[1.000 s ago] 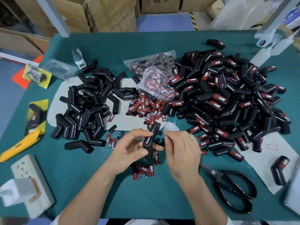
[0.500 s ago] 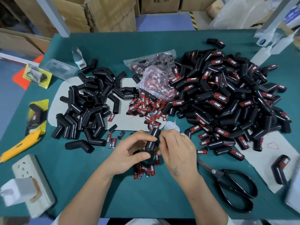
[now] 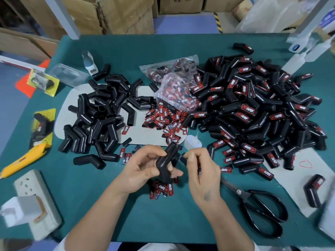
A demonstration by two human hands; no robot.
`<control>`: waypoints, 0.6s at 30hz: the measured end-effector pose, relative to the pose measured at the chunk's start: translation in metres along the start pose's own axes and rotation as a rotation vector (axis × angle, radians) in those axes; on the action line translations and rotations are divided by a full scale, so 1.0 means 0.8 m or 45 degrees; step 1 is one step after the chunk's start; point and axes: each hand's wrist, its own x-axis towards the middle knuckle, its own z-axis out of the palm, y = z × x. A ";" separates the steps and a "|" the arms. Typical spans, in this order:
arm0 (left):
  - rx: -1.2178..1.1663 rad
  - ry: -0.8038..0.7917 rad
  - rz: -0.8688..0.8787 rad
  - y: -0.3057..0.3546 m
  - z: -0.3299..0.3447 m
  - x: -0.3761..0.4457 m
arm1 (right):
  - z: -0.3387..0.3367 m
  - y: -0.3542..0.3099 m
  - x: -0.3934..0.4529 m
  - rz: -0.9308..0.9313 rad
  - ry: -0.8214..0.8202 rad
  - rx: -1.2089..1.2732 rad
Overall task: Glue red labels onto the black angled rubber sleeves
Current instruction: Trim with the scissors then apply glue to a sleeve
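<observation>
Progress: the labelled pile (image 3: 253, 113), right of the loose red labels (image 3: 166, 120), far outweighs the bare sleeves (image 3: 101, 116) left of them. My left hand (image 3: 145, 169) grips one unlabelled sleeve (image 3: 167, 160) just below those labels. My right hand (image 3: 201, 171) is curled alongside it; what it pinches, I cannot tell.

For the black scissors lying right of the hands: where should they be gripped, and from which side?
Judging by their pose, take the black scissors by the looped handles, coming from above on the near right. They lie flat on the green mat with the blades pointing up-left toward the right hand, so the loops are the open, safer end.
</observation>
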 end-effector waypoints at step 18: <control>-0.186 -0.070 -0.208 -0.006 -0.010 -0.005 | -0.009 -0.026 0.014 -0.092 0.040 0.265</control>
